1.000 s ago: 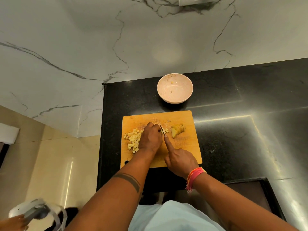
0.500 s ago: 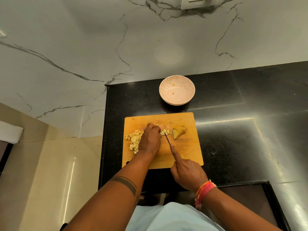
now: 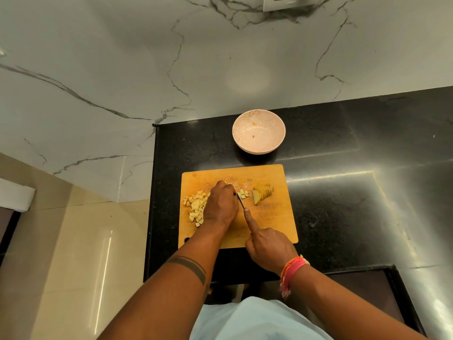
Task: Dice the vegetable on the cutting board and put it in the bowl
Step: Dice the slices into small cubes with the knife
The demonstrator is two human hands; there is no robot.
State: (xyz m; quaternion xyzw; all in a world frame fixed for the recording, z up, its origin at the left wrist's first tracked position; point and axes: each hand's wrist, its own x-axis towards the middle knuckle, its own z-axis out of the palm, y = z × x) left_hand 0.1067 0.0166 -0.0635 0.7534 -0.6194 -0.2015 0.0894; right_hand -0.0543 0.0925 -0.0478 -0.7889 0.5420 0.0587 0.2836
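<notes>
Dicing in progress: my right hand [image 3: 268,249] grips the knife [image 3: 241,202], forefinger along its spine, while my left hand [image 3: 221,206] curls over the piece being cut on the cutting board [image 3: 269,224]. Diced pile [image 3: 196,207] sits left of that hand, a few cubes [image 3: 243,194] and the sliced vegetable [image 3: 262,193] right; bowl [image 3: 258,131] beyond the board, nearly empty. Next, I judge: finish this piece, then pull the slices under the blade.

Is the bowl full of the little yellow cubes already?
No, the bowl holds only a crumb or two; the diced cubes lie on the cutting board.
</notes>
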